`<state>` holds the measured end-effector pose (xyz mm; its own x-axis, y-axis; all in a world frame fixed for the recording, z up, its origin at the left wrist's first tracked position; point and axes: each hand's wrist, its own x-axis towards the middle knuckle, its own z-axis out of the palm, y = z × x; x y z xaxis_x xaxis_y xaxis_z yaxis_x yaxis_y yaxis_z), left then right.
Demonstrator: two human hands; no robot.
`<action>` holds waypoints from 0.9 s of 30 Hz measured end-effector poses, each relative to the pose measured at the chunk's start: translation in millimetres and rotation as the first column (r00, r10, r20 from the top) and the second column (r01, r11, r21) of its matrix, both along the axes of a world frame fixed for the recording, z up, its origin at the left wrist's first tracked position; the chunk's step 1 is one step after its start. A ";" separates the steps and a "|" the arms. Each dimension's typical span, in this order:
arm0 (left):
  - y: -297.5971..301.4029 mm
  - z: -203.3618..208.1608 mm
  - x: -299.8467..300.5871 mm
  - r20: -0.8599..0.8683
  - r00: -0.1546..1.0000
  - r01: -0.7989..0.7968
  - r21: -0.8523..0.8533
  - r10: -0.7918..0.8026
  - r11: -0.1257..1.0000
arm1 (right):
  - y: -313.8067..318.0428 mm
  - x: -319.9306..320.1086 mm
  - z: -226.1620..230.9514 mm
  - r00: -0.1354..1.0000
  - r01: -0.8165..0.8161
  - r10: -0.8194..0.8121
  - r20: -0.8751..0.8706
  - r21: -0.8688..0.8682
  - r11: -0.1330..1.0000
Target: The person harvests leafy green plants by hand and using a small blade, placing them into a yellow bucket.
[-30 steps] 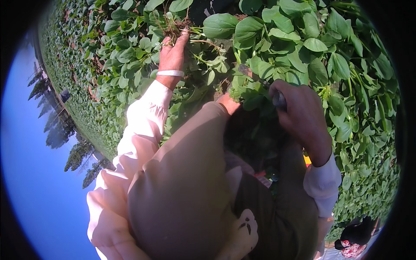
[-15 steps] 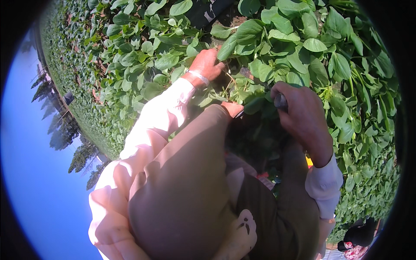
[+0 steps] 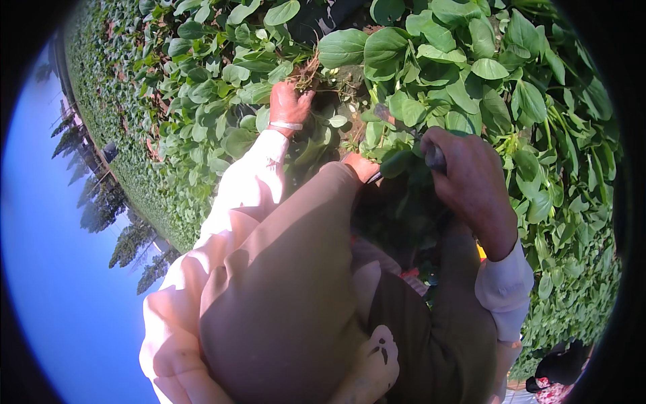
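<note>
Both my hands work mid-frame: left hand clutches rooty stems; right hand is fisted around a knife handle.

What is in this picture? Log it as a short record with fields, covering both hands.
Setting: field of broad-leaved green plants under blue sky
Left hand: reaching forward, gripping a clump of brown roots among the leaves
Right hand: closed round a dark-handled tool; its working end is hidden by leaves
Clothing: pale long sleeves, brown trousers
Bystander: partly visible at lower right
</note>
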<state>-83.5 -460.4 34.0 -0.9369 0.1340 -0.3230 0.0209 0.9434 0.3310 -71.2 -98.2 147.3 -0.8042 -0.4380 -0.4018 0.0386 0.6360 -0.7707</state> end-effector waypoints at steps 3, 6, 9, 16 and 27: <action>50.4 26.4 -9.0 0.211 0.912 0.387 -0.161 -0.351 0.908 | -0.6 -0.9 -0.5 0.999 -0.036 0.036 0.018 0.025 0.999; 60.2 22.6 -11.6 0.213 0.868 0.491 -0.231 -0.449 0.840 | -1.4 -1.0 -1.5 0.998 -0.058 0.057 0.040 0.031 0.998; 58.5 18.5 -23.7 0.185 0.906 0.424 -0.379 -0.381 0.823 | -0.8 -1.0 -1.8 0.998 -0.052 0.051 0.045 0.024 0.998; 47.1 1.1 -50.0 0.188 0.899 0.436 -0.480 -0.397 0.761 | -0.1 2.9 -1.3 1.000 -0.002 0.002 -0.011 0.007 1.000; 43.1 -36.2 -67.0 0.232 0.777 0.627 -0.363 -0.585 0.689 | 0.6 3.6 -7.8 1.000 -0.007 0.007 0.003 -0.012 1.000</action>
<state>-150.6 -417.3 -2.2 -0.6610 0.5026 -0.5572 0.6251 0.7796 -0.0384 -67.7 -97.6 139.5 -0.8001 -0.4481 -0.3988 0.0365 0.6273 -0.7779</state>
